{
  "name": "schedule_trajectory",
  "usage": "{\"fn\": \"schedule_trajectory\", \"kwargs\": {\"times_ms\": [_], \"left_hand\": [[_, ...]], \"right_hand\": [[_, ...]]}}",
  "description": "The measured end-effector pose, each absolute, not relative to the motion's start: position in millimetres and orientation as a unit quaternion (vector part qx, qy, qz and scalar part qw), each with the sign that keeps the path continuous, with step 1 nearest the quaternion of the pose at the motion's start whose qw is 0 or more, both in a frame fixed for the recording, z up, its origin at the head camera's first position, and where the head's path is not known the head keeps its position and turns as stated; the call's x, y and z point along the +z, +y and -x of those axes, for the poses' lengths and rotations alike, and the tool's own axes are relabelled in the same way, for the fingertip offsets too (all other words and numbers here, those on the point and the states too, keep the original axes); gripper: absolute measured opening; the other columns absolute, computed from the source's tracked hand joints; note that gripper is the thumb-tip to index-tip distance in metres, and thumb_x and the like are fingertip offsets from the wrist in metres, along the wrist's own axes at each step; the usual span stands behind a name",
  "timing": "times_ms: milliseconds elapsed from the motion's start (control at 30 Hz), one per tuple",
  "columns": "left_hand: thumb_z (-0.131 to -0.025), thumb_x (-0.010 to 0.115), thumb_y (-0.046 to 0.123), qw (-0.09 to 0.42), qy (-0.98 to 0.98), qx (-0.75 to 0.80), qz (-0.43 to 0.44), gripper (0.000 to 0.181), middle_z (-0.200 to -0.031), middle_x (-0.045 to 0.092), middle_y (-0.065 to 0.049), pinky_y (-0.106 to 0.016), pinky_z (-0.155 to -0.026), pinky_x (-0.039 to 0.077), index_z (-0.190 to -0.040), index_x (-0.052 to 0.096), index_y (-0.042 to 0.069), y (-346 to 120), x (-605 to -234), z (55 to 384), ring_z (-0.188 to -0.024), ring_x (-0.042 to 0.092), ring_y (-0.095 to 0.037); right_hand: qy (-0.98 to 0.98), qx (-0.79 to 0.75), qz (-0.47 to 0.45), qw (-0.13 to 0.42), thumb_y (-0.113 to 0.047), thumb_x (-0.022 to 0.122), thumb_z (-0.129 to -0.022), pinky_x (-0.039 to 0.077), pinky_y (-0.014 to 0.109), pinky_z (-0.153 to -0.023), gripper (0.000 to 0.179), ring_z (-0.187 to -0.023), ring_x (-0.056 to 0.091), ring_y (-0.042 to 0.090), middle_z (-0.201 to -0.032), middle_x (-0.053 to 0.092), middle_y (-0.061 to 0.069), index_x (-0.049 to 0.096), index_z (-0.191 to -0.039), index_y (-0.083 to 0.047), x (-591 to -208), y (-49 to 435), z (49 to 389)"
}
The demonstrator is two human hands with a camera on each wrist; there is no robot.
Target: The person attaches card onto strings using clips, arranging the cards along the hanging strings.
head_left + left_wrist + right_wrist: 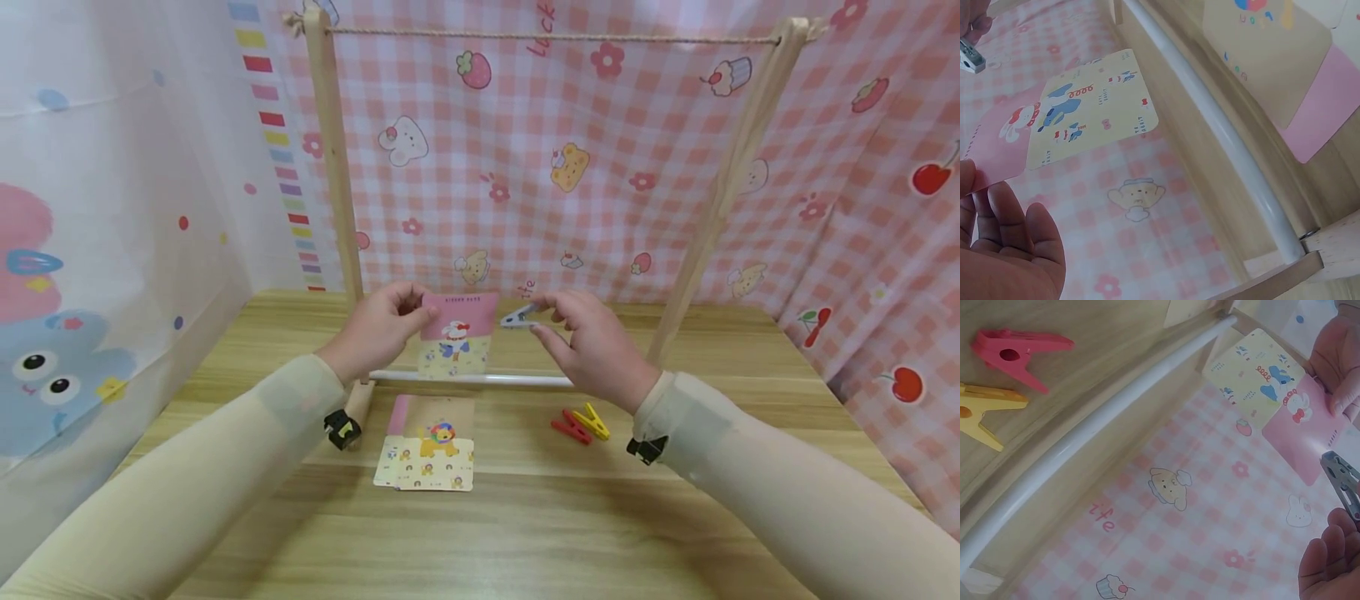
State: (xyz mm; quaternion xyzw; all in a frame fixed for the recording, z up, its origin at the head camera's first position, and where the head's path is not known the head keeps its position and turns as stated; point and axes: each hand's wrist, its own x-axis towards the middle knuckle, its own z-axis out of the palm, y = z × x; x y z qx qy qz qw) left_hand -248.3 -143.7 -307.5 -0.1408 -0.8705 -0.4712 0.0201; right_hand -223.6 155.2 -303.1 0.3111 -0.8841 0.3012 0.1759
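Observation:
My left hand (381,330) pinches the upper left edge of a pink and cream card (456,335) printed with a white rabbit figure. The card hangs upright above the table, overlapping the white bar in the head view. In my right hand (596,343) is a light grey-blue clothespin (519,316), pinched between thumb and fingers. Its jaw end points left, close to the card's right edge. The right wrist view shows the clothespin (1340,478) beside the card's pink end (1300,440). On the table below lie overlapping cards, the top one a lion card (437,458).
A red clothespin (572,427) and a yellow clothespin (592,422) lie on the table at right. A wooden frame carries a rope (555,36) between two posts (335,158), with a white bar (480,379) low across it. Patterned cloth (495,150) hangs behind.

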Motion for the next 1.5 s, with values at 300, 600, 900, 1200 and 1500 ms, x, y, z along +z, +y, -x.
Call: {"fn": "schedule_trajectory", "kwargs": {"times_ms": [300,600,900,1200,1500], "left_hand": [[-0.107,0.062,0.024,0.027,-0.870,-0.471,0.143,0.014,-0.097,0.061,-0.006,-0.032,-0.075,0.049,-0.107,0.066,0.010,-143,-300,250,-0.087,0.054,-0.022],[-0.108,0.062,0.024,0.043,-0.866,-0.475,0.147,0.015,-0.095,0.058,-0.006,-0.031,-0.075,0.048,-0.105,0.064,0.010,-142,-290,251,-0.087,0.052,-0.022],[-0.108,0.061,0.024,0.067,-0.862,-0.477,0.156,0.016,-0.093,0.058,-0.006,-0.029,-0.071,0.046,-0.105,0.065,0.009,-144,-278,251,-0.085,0.052,-0.021],[-0.107,0.061,0.020,0.095,-0.854,-0.483,0.167,0.015,-0.092,0.058,-0.004,-0.027,-0.072,0.046,-0.107,0.067,0.006,-145,-271,252,-0.083,0.052,-0.019],[-0.107,0.061,0.020,0.101,-0.851,-0.491,0.158,0.013,-0.092,0.059,-0.004,-0.025,-0.070,0.047,-0.109,0.067,0.008,-145,-261,251,-0.082,0.052,-0.020]], "right_hand": [[-0.874,0.299,-0.323,0.206,-0.008,0.071,-0.100,0.053,0.041,-0.084,0.029,-0.098,0.062,0.026,-0.117,0.074,0.010,0.066,-0.128,-0.003,-298,154,225],[-0.876,0.302,-0.319,0.200,-0.009,0.069,-0.102,0.054,0.045,-0.089,0.028,-0.102,0.062,0.026,-0.123,0.071,0.012,0.065,-0.129,-0.003,-287,154,226],[-0.871,0.301,-0.323,0.215,-0.008,0.069,-0.102,0.054,0.044,-0.087,0.024,-0.099,0.061,0.025,-0.115,0.071,0.011,0.065,-0.124,-0.002,-280,151,227],[-0.871,0.308,-0.316,0.218,-0.009,0.068,-0.102,0.053,0.042,-0.086,0.025,-0.098,0.059,0.025,-0.113,0.071,0.010,0.065,-0.126,-0.001,-269,147,226],[-0.862,0.307,-0.328,0.236,-0.008,0.067,-0.103,0.053,0.041,-0.084,0.026,-0.098,0.059,0.025,-0.116,0.071,0.013,0.064,-0.127,0.001,-259,144,228]]}}
